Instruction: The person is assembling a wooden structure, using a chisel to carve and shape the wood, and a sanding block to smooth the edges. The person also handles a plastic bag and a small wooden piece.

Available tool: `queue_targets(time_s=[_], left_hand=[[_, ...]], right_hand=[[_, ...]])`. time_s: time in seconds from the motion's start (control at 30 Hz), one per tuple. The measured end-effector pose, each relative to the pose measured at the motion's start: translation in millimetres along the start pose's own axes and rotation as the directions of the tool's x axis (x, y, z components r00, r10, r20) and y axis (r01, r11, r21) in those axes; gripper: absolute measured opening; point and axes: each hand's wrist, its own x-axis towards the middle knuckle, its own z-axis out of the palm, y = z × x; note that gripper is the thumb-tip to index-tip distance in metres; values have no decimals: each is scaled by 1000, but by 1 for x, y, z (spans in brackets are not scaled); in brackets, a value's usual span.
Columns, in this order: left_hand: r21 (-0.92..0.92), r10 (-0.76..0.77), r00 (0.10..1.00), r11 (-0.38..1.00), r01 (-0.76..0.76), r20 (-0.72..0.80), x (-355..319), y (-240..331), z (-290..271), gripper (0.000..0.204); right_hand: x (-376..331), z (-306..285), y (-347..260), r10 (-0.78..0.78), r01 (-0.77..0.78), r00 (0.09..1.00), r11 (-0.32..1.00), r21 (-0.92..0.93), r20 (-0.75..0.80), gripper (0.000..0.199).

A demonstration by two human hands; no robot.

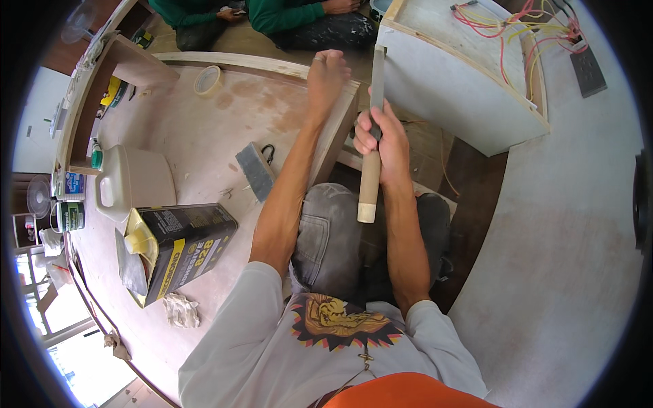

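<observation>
My right hand [381,139] is closed around a long file with a pale wooden handle [369,183]; its grey blade [377,75] points up and away from me. My left hand [326,75] presses flat on the far corner of a plywood panel [204,136], next to the panel's edge [337,129] that the file runs alongside. My knees in grey trousers [333,231] lie below both forearms.
On the panel lie a grey sanding block [256,170], a roll of tape [207,79], a black-and-yellow can [180,245], a beige jug [129,180] and a rag [181,310]. A white cabinet with loose red and yellow wires [462,75] stands at right. Two seated people [272,17] are beyond.
</observation>
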Motion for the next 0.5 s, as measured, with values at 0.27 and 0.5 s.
queue_targets(time_s=[0.27,0.5], left_hand=[[33,-10,1000,999,10,-12,1,4,1,33],[37,25,999,999,-24,-33,2,2,6,27]], right_hand=[[28,34,-15,-93,97,995,988,122,-41,27],[77,26,-25,-130,132,989,991,25,-76,18]])
